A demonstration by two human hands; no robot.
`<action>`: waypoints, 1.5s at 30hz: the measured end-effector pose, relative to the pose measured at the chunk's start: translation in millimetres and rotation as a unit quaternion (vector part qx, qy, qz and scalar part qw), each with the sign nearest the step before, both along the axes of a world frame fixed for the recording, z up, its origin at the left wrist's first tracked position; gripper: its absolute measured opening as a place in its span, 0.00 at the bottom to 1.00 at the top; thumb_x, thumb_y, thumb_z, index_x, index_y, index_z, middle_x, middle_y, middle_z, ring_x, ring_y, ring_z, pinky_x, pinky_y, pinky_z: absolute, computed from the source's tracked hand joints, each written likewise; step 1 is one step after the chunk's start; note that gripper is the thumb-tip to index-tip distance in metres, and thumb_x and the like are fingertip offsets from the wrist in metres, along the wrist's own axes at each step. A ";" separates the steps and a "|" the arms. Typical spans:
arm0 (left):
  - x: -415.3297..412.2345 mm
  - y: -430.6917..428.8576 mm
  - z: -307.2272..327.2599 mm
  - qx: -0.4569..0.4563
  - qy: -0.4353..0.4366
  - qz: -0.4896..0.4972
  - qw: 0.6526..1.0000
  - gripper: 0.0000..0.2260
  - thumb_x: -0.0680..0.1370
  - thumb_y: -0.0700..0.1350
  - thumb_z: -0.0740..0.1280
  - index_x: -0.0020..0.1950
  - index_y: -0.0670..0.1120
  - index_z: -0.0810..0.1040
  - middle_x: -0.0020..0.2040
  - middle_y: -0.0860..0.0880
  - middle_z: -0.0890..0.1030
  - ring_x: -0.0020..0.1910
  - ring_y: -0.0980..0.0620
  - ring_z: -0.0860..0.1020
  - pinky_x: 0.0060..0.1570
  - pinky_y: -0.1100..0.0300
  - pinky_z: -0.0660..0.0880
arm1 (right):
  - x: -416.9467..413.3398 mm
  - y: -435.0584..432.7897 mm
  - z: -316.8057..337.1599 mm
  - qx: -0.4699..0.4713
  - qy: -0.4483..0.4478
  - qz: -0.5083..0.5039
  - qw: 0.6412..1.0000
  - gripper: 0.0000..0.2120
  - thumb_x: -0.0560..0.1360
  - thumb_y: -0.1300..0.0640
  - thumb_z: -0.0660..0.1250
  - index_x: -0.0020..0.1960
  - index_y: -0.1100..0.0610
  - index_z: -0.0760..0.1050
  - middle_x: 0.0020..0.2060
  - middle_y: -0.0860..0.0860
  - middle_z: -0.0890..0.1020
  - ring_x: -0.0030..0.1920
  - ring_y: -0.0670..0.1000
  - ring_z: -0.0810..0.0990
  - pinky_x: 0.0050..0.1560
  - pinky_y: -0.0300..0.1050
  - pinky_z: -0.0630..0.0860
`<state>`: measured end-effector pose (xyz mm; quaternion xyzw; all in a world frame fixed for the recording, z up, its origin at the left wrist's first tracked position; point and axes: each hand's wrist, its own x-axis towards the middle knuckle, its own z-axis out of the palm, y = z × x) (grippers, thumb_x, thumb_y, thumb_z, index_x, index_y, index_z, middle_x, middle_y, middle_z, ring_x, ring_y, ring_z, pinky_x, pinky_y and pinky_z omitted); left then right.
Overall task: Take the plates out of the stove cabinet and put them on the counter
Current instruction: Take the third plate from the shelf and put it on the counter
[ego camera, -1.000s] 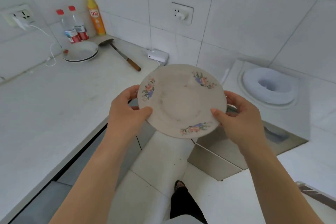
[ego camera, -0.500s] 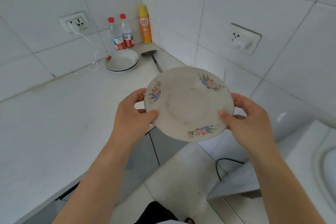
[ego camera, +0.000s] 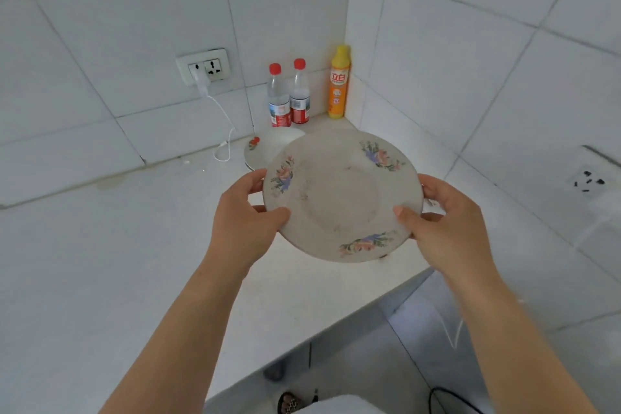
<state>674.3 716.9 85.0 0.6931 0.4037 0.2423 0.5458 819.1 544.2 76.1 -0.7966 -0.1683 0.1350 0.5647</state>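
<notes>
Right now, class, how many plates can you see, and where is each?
2. The floral plate is held by the left hand and right hand; the white plate lies on the counter behind it, partly hidden, perhaps stacked.

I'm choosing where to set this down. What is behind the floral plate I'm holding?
Behind the floral plate a white plate lies on the counter; only its left part shows, the rest is covered. Farther back stand red-capped bottles and a yellow bottle.

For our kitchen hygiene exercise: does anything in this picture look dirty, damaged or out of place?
The round white floral-rimmed plate, gripped at its edges by the left hand and right hand above the white counter, shows grey smudges and specks across its middle, so it looks dusty. No cracks or chips show.
</notes>
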 end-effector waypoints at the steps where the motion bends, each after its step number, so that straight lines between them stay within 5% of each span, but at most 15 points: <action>1: 2.2 10.0 0.6 0.002 0.000 0.008 1.000 0.26 0.68 0.32 0.69 0.64 0.50 0.74 0.55 0.55 0.78 0.40 0.54 0.81 0.42 0.55 0.80 | 2.9 11.4 -1.3 -0.004 -0.002 0.007 1.000 0.21 0.70 0.63 0.71 0.60 0.49 0.73 0.46 0.35 0.75 0.34 0.44 0.81 0.33 0.38 0.78; 4: 3.5 33.8 2.1 0.017 0.014 0.042 0.999 0.25 0.69 0.33 0.68 0.62 0.51 0.74 0.51 0.60 0.77 0.35 0.60 0.79 0.30 0.67 0.73 | 8.5 42.9 -7.8 -0.019 0.009 0.038 0.999 0.21 0.70 0.62 0.71 0.61 0.49 0.73 0.48 0.36 0.76 0.34 0.40 0.80 0.31 0.31 0.73; 7: -0.9 49.5 0.1 0.028 0.035 0.076 0.996 0.24 0.69 0.34 0.67 0.61 0.53 0.73 0.46 0.65 0.74 0.35 0.61 0.78 0.29 0.68 0.71 | 14.1 72.2 -10.3 -0.043 0.004 0.081 0.996 0.21 0.70 0.60 0.71 0.61 0.49 0.72 0.49 0.39 0.77 0.35 0.39 0.80 0.31 0.30 0.72; 16: 4.4 80.2 -3.7 0.017 0.049 0.172 0.984 0.22 0.70 0.34 0.68 0.54 0.58 0.69 0.45 0.67 0.73 0.38 0.62 0.78 0.34 0.63 0.74 | 53.8 146.0 -12.2 -0.088 -0.016 0.205 0.975 0.24 0.69 0.58 0.73 0.63 0.48 0.72 0.54 0.44 0.78 0.40 0.46 0.82 0.44 0.53 0.82; 24: 44.8 91.7 -26.4 -0.034 0.051 0.222 0.973 0.21 0.70 0.33 0.67 0.53 0.57 0.72 0.47 0.65 0.75 0.40 0.57 0.80 0.44 0.53 0.79 | 109.7 186.4 -30.7 -0.117 -0.026 0.265 0.957 0.27 0.69 0.59 0.73 0.66 0.51 0.70 0.57 0.47 0.78 0.43 0.50 0.82 0.45 0.54 0.82; 29: 79.0 100.3 -47.5 -0.049 0.075 0.227 0.970 0.24 0.69 0.33 0.67 0.44 0.65 0.70 0.46 0.66 0.76 0.39 0.58 0.81 0.43 0.52 0.79 | 149.0 203.5 -51.4 -0.143 -0.026 0.285 0.947 0.26 0.69 0.58 0.72 0.66 0.50 0.70 0.57 0.47 0.78 0.41 0.46 0.80 0.45 0.51 0.80; 37: 125.9 131.5 -85.7 -0.072 0.120 0.220 0.965 0.22 0.69 0.34 0.69 0.57 0.55 0.76 0.52 0.60 0.79 0.39 0.57 0.82 0.40 0.58 0.79 | 194.2 231.3 -80.5 -0.174 -0.034 0.303 0.936 0.25 0.71 0.59 0.71 0.65 0.51 0.70 0.56 0.48 0.78 0.38 0.42 0.77 0.34 0.34 0.69; 45: 160.5 172.4 -115.5 -0.077 0.179 0.195 0.961 0.23 0.70 0.35 0.68 0.62 0.51 0.75 0.53 0.57 0.79 0.41 0.55 0.81 0.28 0.67 0.71 | 216.1 274.5 -105.8 -0.206 -0.021 0.312 0.927 0.20 0.71 0.60 0.69 0.62 0.55 0.72 0.50 0.48 0.77 0.51 0.50 0.76 0.35 0.34 0.67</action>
